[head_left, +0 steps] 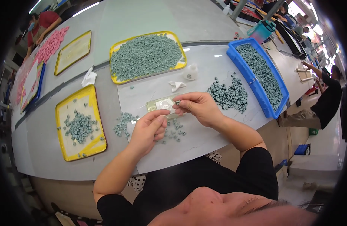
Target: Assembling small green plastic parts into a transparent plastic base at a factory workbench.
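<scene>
Both my hands meet over a pale, clear block (152, 105) carrying a white pad with a small glossy round dish (165, 104). Between the thumb and forefinger of my right hand (199, 107) is a small dark green piece (177, 102), held beside the pad. My left hand (149, 130) is closed, its thumb and forefinger pressed together at the near edge of the block; what they hold, if anything, is too small to name. Loose grey-green pieces (124, 122) lie left of my hands, and more are under them. A heap of darker, shiny green pieces (230, 94) lies to the right.
A yellow-rimmed tray (115, 77) full of green pieces stands behind; another yellow-rimmed tray (98, 126) with fewer stands left. A blue bin (252, 80) is at right. Crumpled white tissue (177, 86) and a small white bottle (191, 72) sit beyond my hands. Other people work farther off.
</scene>
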{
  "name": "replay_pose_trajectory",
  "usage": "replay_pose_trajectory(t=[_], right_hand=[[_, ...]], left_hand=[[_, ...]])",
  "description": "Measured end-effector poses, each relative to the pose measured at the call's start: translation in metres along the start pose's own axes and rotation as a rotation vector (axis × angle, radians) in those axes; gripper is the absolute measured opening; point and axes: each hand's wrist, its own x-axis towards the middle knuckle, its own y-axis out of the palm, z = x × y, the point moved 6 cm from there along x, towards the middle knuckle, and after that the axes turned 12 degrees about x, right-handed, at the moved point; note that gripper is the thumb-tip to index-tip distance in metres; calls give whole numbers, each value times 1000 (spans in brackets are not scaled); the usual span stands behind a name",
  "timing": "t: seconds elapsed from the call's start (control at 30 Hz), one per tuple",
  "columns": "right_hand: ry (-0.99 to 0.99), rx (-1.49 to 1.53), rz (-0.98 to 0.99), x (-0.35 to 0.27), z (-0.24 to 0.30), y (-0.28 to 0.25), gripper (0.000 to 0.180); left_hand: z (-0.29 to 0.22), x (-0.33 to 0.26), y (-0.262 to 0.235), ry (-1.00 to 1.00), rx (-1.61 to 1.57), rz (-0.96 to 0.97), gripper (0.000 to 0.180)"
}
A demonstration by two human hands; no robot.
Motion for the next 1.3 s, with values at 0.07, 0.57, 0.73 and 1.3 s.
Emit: replay_pose_trajectory(t=[0.07, 0.57, 0.73, 1.3], right_hand=[[5, -35, 14, 4, -8, 10, 22], [-938, -1065, 343, 6, -17, 37, 27], [-1027, -1266, 362, 20, -18, 30, 32], [-1142, -1534, 398, 41, -45, 40, 35]], left_hand=[[4, 2, -7, 13, 32, 33, 22], [20, 12, -35, 12, 212, -77, 22], [20, 17, -48, -7, 164, -87, 24], [29, 27, -85, 28, 16, -144, 9]])
